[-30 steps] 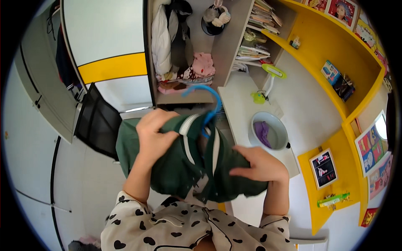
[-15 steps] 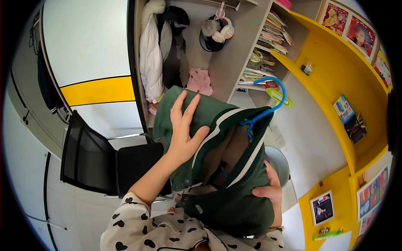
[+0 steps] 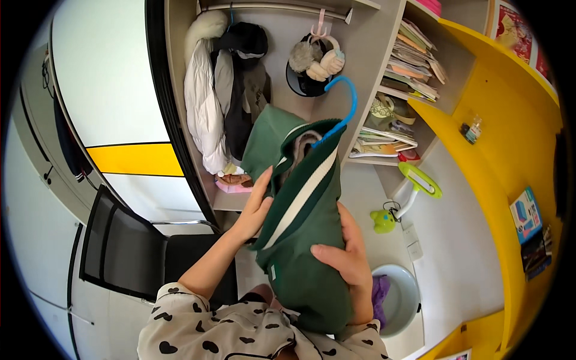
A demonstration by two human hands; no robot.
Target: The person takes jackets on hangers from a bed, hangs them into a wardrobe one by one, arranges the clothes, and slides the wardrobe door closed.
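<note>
A dark green jacket (image 3: 303, 270) with a ribbed, white-striped collar hangs in front of me between my hands. The hook of a blue hanger (image 3: 354, 102) sticks up out of its neck, while the rest is hidden inside the cloth. My left hand (image 3: 255, 213) is closed on the jacket's left front edge, just below the collar. On the other side, my right hand (image 3: 349, 261) grips the body of the jacket, its thumb across the front and the other fingers partly hidden. Greyish lining shows inside the neck opening.
An open wardrobe ahead holds a white coat (image 3: 204, 108), dark clothes (image 3: 240, 42) and hanging earmuffs (image 3: 324, 63) below a rail (image 3: 276, 6). A black chair (image 3: 123, 246) stands left. To the right are a round basin (image 3: 402, 300), a green lamp (image 3: 420, 180) and yellow shelves (image 3: 480, 78).
The jacket has turned and its neck opening has narrowed. The hanger hook has moved left and up. My left hand went from the shoulder to the front edge; my right hand moved left.
</note>
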